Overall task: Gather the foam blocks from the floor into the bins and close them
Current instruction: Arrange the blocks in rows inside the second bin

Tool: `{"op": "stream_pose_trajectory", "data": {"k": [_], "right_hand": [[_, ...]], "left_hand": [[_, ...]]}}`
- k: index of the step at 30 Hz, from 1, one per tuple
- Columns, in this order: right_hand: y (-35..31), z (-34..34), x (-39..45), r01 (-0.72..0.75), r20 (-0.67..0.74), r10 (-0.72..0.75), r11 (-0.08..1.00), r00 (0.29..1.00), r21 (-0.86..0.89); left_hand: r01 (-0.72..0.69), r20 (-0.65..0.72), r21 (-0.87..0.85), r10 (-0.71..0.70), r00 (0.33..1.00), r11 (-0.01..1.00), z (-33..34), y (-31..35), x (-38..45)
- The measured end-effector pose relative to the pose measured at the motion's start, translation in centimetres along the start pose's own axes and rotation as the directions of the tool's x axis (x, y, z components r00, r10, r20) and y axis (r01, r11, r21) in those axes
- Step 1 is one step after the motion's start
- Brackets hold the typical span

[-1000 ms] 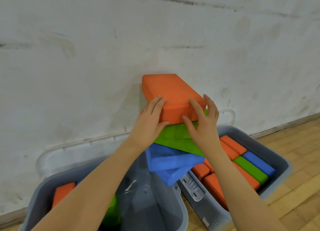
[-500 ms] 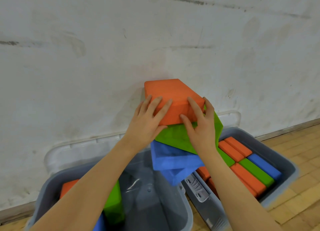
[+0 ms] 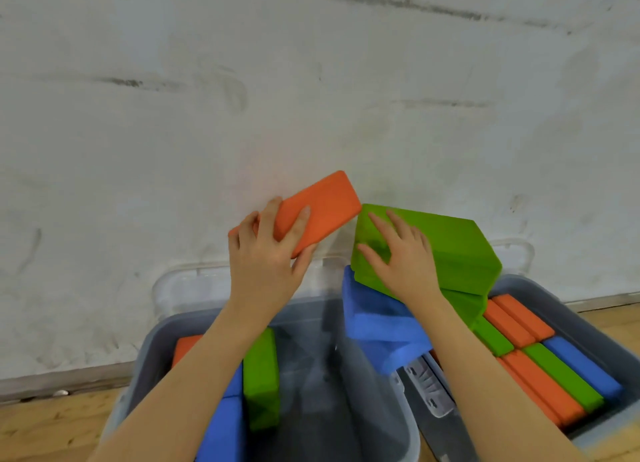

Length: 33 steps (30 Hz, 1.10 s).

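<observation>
My left hand grips an orange foam block, tilted and lifted above the left grey bin. To its right, my right hand lies with spread fingers on a large green block. That green block tops a stack with another green block and blue blocks below, sitting between the two bins. Green, blue and orange blocks stand inside the left bin. The right grey bin holds rows of orange, green and blue blocks.
A clear lid leans on the scuffed white wall behind the left bin; another lid's edge shows behind the right bin. Wooden floor lies to the left and right of the bins. A latch sits between them.
My left hand has lifted the orange block off the stack and swung it left and up. My right hand has stayed on the green block, now uncovered.
</observation>
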State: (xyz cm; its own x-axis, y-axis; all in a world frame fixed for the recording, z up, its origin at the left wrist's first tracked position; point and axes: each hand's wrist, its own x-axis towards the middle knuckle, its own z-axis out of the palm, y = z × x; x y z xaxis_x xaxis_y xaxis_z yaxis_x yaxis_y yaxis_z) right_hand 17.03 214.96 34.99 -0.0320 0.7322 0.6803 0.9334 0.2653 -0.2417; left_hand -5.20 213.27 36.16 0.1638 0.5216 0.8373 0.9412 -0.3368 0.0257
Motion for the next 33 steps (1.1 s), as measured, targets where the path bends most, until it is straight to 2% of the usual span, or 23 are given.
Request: {"op": "stream_pose_trajectory", "data": {"k": [2, 4, 7, 12, 18, 27, 30, 33], "right_hand": [[0.8, 0.9, -0.4, 0.015, 0.138, 0.004, 0.99, 0.99, -0.141], [1.3, 1.5, -0.8, 0.055, 0.205, -0.006, 0.972, 0.979, -0.23], [1.3, 2.3, -0.9, 0.1, 0.174, -0.041, 0.935, 0.984, -0.341], [0.8, 2.2, -1.5, 0.14, 0.05, -0.131, 0.915, 0.99, -0.377], [-3.3, 0.5, -0.8, 0.138, -0.132, -0.181, 0.948, 0.975, -0.286], [-14.2, 0.1, 1.1, 0.241, -0.259, -0.25, 0.968, 0.933, -0.068], [-17.7, 1.1, 0.1, 0.232, -0.262, -0.228, 0.973, 0.938, -0.016], [-20.2, 2.6, -1.6, 0.204, -0.176, -0.189, 0.976, 0.966, 0.075]], "left_hand": [[0.065, 0.056, 0.023, -0.066, 0.996, 0.998, 0.3, -0.3, -0.9], [0.112, 0.101, 0.03, -0.114, 0.988, 0.993, 1.0, -0.2, -1.8], [0.149, 0.139, 0.02, -0.15, 0.979, 0.989, 2.1, 0.3, -2.8], [0.203, 0.129, -0.015, -0.2, 0.971, 0.979, 2.8, 1.0, -3.4], [0.263, 0.037, -0.016, -0.262, 0.964, 0.965, 0.6, -0.7, -2.7], [0.38, -0.147, 0.01, -0.375, 0.915, 0.925, -7.1, -6.9, -3.4], [0.432, -0.148, 0.031, -0.424, 0.894, 0.901, -8.9, -9.1, -5.4], [0.482, -0.124, 0.033, -0.475, 0.871, 0.876, -10.1, -11.1, -7.7]]}}
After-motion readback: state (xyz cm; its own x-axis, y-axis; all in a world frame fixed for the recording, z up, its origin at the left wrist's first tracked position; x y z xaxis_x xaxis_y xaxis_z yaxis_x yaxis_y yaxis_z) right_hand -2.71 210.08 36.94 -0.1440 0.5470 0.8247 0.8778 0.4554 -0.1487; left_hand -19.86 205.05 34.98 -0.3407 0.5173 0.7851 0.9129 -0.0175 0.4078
